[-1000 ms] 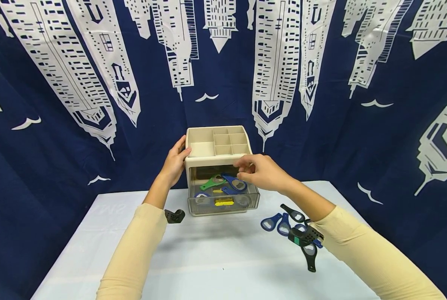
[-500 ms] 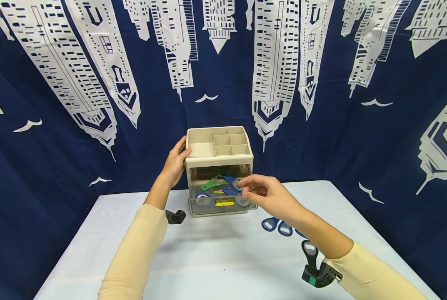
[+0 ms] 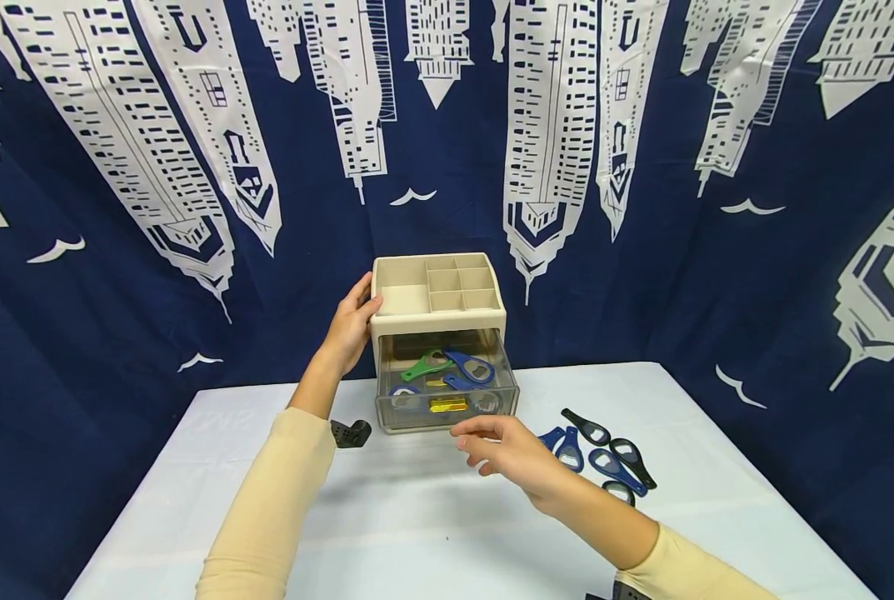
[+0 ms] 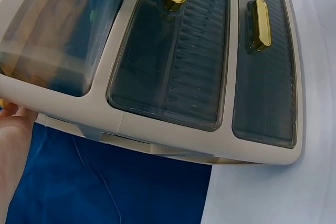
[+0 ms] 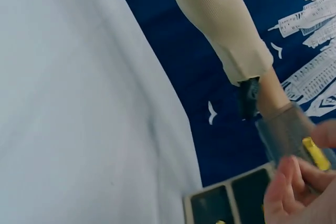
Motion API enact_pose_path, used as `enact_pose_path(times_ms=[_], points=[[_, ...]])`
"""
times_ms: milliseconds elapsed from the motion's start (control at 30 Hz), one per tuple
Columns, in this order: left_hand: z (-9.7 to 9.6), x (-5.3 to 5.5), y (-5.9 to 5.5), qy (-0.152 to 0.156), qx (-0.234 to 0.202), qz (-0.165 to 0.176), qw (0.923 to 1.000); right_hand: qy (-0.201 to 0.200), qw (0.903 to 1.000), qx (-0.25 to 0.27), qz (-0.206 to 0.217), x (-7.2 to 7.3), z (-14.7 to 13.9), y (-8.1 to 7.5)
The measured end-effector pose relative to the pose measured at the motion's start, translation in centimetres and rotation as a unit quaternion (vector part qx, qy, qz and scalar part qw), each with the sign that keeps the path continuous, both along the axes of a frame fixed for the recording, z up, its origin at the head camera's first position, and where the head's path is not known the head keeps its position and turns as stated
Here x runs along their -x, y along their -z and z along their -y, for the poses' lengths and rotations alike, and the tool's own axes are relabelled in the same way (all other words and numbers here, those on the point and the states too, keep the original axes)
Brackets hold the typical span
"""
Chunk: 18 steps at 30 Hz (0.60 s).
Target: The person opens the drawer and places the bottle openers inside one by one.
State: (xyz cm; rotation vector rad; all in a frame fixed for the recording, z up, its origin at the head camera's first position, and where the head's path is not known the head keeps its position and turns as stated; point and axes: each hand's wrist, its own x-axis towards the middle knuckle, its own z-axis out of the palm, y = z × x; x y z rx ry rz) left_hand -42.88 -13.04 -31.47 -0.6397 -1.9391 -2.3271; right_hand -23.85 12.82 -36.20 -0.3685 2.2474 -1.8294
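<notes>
My left hand (image 3: 347, 333) grips the upper left side of a beige desktop drawer organizer (image 3: 439, 320), its thumb over the top rim. The top drawer (image 3: 447, 402), clear grey with a gold handle (image 3: 448, 405), is pulled out. Inside lie a green bottle opener (image 3: 426, 365), a blue bottle opener (image 3: 471, 367) and other blue ones partly seen through the front. My right hand (image 3: 510, 454) hovers in front of the drawer's lower right, fingers loosely bent and holding nothing. In the left wrist view, two lower drawers (image 4: 173, 56) are closed.
Several blue and black bottle openers, such as a black one (image 3: 587, 427), lie on the white table (image 3: 387, 533) to the right, some partly behind my right arm. A dark blue skyline-printed cloth (image 3: 447, 208) hangs behind the organizer. Divided compartments (image 3: 461, 279) top it.
My right hand has come away from above the open drawer, moving down and toward me to a spot before its front. The left hand, organizer and drawer stay as they were.
</notes>
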Motion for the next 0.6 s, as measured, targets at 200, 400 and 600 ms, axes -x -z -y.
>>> enact_pose_path(times_ms=[200, 400, 600], points=[[0.0, -0.1, 0.0, 0.004, -0.004, 0.005, 1.0, 0.098, 0.9911, 0.089, 0.008, 0.9, 2.1, 1.3], [0.0, -0.1, -0.1, 0.005, -0.01, 0.006, 0.9999, 0.147, 0.9767, 0.156, -0.001, 1.1, 3.5, 1.4], [0.1, -0.2, -0.1, 0.003, -0.006, 0.004, 1.0, 0.168, 0.9697, 0.177, 0.001, 1.6, 4.2, 1.2]])
